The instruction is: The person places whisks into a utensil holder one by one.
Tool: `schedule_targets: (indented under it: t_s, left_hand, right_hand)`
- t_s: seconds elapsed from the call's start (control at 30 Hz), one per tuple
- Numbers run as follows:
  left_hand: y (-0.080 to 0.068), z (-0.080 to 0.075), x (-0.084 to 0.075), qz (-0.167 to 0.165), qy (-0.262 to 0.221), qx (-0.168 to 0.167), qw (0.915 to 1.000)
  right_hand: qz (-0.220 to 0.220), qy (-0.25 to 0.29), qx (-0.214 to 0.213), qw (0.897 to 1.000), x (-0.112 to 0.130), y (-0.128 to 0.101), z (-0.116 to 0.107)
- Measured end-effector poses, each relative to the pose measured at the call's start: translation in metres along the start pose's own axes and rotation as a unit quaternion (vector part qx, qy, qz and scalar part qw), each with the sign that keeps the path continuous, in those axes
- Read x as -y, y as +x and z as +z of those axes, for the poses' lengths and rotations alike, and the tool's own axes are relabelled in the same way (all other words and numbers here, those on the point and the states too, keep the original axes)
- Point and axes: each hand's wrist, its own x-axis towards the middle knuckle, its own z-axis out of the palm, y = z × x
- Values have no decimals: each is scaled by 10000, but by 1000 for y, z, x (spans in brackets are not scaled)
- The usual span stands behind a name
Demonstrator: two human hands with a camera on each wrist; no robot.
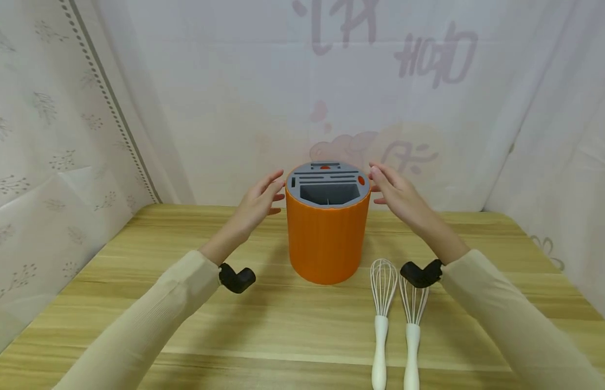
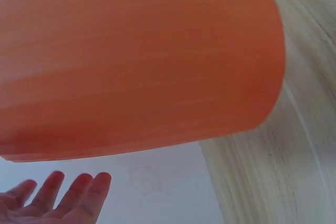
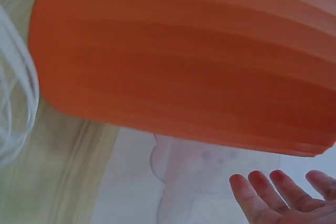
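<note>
As I look over from the person's side of the desk [image 1: 293, 330], one orange holder [image 1: 327, 244] with a single grey slotted top [image 1: 327, 178] stands upright near the middle, the centre of my clock. Two grips flank it: the left grip [image 1: 258, 201] at ten o'clock and the right grip [image 1: 402, 197] at two, both released, fingers loosely spread just beside it; I can't tell whether any fingertip touches. Two whisks [image 1: 380, 341] lie side by side at five o'clock, pale handles towards the person. At twelve, large lettering [image 1: 317, 24] marks the white cloth [image 1: 234, 108], too faint for me to read.
</note>
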Motion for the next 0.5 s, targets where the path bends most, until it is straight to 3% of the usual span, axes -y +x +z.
schedule_targets:
  t_s: [0.13,0.3,0.5]
  left_hand:
    - [8,3,2,-212,-345,20,9992]
    - [14,7,6,-239,-657,-50,9975]
    - [18,5,14,-245,-724,1,9971]
  right_hand:
    - [150,438,-6,9989,-5,7,5]
    - [266,900,34,9956,-12,13,8]
    - [321,1239,-70,9917,-16,18,15]
